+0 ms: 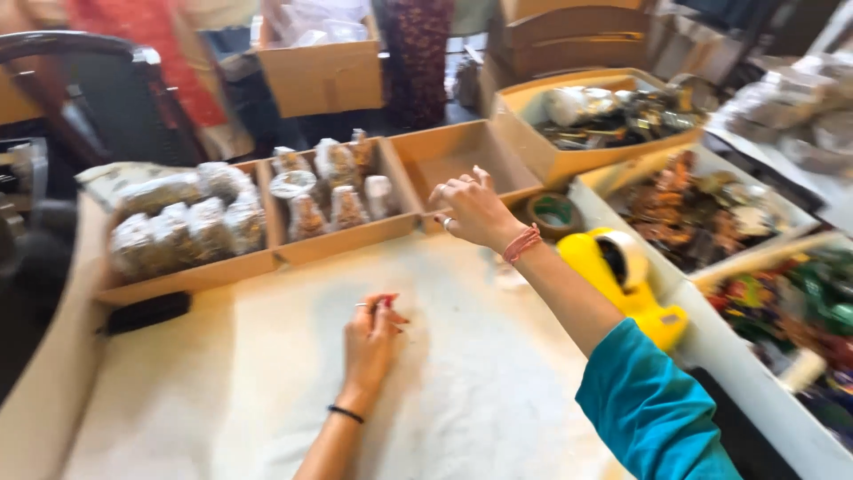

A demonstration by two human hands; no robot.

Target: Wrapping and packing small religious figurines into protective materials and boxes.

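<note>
From where I watch, my right hand [475, 209] is stretched toward the upper middle of the frame, fingers loosely curled and spread over the front wall of an empty cardboard tray [462, 156]; it seems to rest on or just above that rim and I see nothing in its grasp. My left hand [373, 336] sits low in the centre on the white table cover [267, 373], fingers pinched together around something small with a red tip that I cannot identify through the blur. To the left of the empty tray stand a tray of small wrapped packets [329, 200] and, further left, a tray of larger clear bags [182, 227]. Just right of my right wrist lie a roll of tape [553, 213] and a yellow tape dispenser [622, 276], with boxes of mixed coloured goods [702, 209] filling the right side. The risks I judge from here: my right forearm crosses directly above the tape roll and close by the dispenser, so pulling back carelessly could knock either one off toward the boxes at right. Pressing on the thin cardboard rim could tip or slide the light, empty tray into the packets beside it. The small item in my left pinch could slip and vanish against the pale cloth. The picture is motion-blurred, so fine contact is hard for me to confirm.
</note>
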